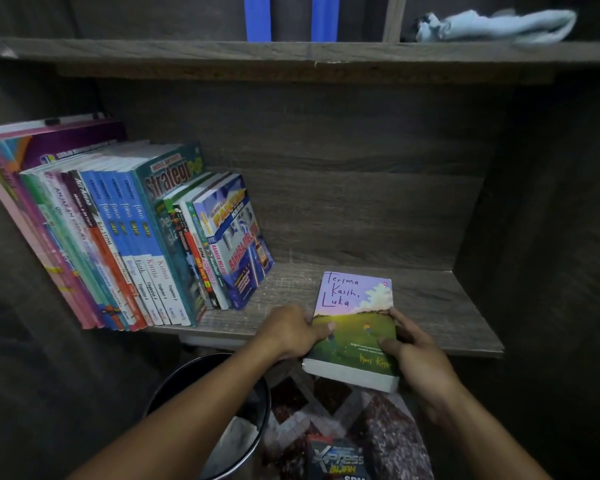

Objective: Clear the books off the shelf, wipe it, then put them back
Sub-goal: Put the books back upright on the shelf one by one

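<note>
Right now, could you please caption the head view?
Left hand and right hand grip a paperback at the shelf edge.

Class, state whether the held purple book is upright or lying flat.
Lying flat: the purple book shows its cover upward, overhanging the shelf, gripped by left hand and right hand.

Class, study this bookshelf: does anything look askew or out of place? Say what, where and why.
The purple book lies flat, cover up, overhanging the front edge of the shelf, gripped by the left hand and right hand, while the other books stand in a row. A dark book lies on the floor.
</note>
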